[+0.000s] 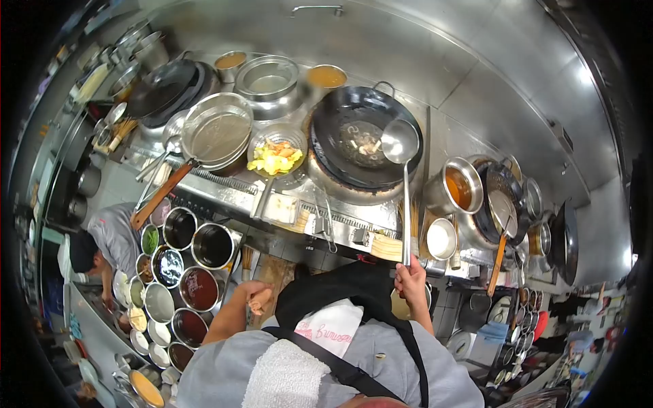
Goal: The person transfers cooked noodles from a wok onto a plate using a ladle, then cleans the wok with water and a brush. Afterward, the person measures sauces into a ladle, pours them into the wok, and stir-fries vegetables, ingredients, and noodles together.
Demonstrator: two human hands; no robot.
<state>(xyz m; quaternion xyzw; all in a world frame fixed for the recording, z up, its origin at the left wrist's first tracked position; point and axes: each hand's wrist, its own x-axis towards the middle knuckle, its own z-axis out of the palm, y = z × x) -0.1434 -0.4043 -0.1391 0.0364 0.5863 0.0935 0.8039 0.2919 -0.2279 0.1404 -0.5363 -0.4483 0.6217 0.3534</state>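
Observation:
My right hand (411,279) is closed around the end of a long-handled ladle (406,211). The ladle's round metal bowl rests over the right side of a black wok (340,112), which sits on a burner. A few pale pieces of food (365,145) lie in liquid at the wok's bottom. My left hand (258,299) hangs near my body, fingers loosely bent and apart, with nothing visible in it. Left of the wok, a strainer (255,143) holds yellow and orange food (275,158), possibly egg.
A large wooden-handled strainer (218,129) lies on a pot further left. Several round containers (199,287) of sauces and ingredients stand at lower left, where another person (115,238) bends over. Right of the wok are a pot of orange liquid (462,187) and a white-filled container (442,239).

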